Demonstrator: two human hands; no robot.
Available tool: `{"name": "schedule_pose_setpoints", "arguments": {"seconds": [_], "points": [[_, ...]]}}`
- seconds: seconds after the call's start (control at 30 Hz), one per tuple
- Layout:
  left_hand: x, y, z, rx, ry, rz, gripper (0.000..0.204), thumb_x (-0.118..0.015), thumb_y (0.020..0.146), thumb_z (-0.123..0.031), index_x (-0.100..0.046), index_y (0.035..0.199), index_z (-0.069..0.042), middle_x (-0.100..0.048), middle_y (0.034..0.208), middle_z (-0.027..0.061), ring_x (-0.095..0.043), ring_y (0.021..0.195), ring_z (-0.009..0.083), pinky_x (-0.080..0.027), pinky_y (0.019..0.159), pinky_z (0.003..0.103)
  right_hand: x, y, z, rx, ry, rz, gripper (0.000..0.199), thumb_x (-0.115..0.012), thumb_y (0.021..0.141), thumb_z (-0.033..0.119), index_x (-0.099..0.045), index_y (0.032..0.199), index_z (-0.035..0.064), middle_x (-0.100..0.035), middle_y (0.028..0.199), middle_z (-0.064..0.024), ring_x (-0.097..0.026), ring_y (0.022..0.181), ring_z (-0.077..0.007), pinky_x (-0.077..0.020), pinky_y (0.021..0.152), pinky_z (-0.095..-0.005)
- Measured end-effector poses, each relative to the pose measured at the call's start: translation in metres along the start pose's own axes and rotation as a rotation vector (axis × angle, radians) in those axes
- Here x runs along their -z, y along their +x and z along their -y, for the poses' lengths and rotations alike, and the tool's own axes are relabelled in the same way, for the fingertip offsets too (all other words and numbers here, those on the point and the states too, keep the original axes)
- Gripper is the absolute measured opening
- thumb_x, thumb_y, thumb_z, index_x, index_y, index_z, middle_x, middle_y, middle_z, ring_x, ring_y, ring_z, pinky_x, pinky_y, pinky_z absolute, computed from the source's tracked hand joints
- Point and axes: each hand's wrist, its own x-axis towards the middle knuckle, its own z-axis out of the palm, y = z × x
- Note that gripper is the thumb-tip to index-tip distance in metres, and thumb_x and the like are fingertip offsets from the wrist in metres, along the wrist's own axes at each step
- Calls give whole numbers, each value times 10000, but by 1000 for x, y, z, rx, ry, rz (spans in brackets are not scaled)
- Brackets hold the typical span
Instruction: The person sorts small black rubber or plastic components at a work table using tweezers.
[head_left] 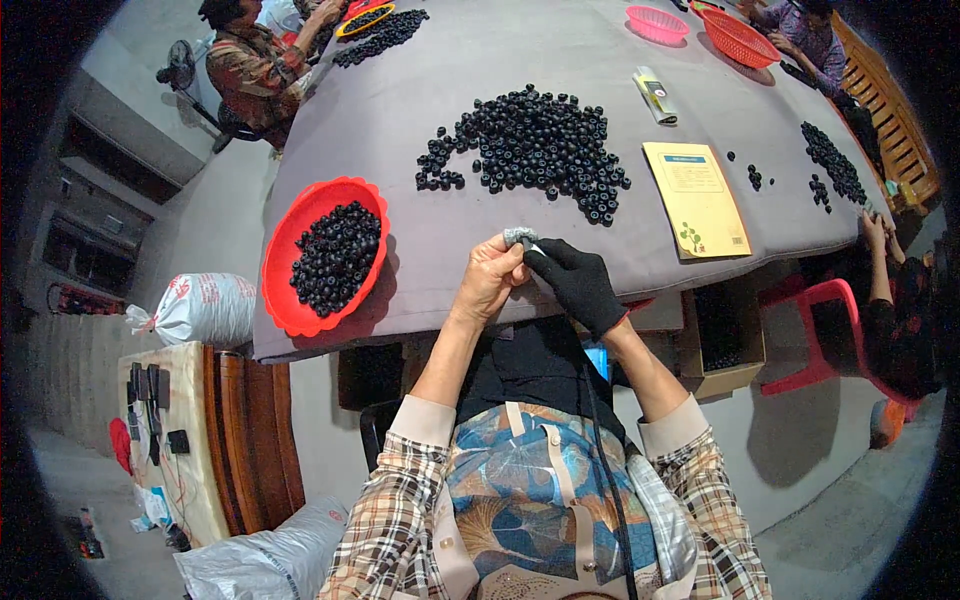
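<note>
My left hand is bare and meets my right hand, which wears a black knit glove, just over the table's near edge. Both have their fingers pinched together, tips touching. A small grey, fuzzy-looking piece shows at the left fingertips; whether it is held or wrapped round a finger is unclear. What the fingers grip is too small to name. Beyond them spreads a pile of small round black pieces, some with a hole in the middle. To the left, a red scalloped basket holds more of them.
A yellow booklet and a pale packet lie right of the pile on the grey-covered table. Pink and red baskets stand far right. Other people sit around the table. A red plastic chair and cardboard box are at right.
</note>
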Motion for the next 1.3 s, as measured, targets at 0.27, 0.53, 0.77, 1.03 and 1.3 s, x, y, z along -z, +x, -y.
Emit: {"name": "schedule_pose_setpoints", "arguments": {"seconds": [0.27,0.53,0.77,1.03,1.3], "points": [[0,0,1,-9,16,39,107,-537,850,-40,-609,924,-14,-591,732,-5,-495,533,33,-406,475,142,0,0,-1,-9,19,12,235,-512,869,157,-579,1075,67,-625,977,-80,-621,830,-170,-487,705,-267],[1,-1,0,4,91,-2,125,-537,851,-41,-605,953,-17,-584,727,-11,-498,542,32,-411,494,140,0,2,0,-66,88,-9,249,-522,812,137,-584,1051,105,-597,1010,-82,-617,812,-237,-500,648,-314],[1,-1,-2,16,-52,-12,129,-555,846,-54,-601,958,-9,-577,721,-5,-491,548,48,-409,510,179,2,-2,-4,-27,174,41,227,-533,840,99,-590,1056,63,-618,983,-81,-615,832,-164,-488,707,-254],[3,-2,-2,33,-92,0,123,-552,846,-49,-600,951,-6,-576,713,4,-488,536,54,-409,507,180,2,-1,-5,140,-123,19,239,-534,818,62,-597,1048,75,-608,1005,-75,-615,845,-192,-496,707,-255],[2,-2,-2,27,-74,16,123,-554,845,-53,-600,949,-7,-564,653,-2,-489,527,57,-404,501,180,-1,-2,-7,92,-2,-9,245,-534,821,74,-592,1059,72,-609,1005,-76,-613,854,-186,-494,719,-260]]}}
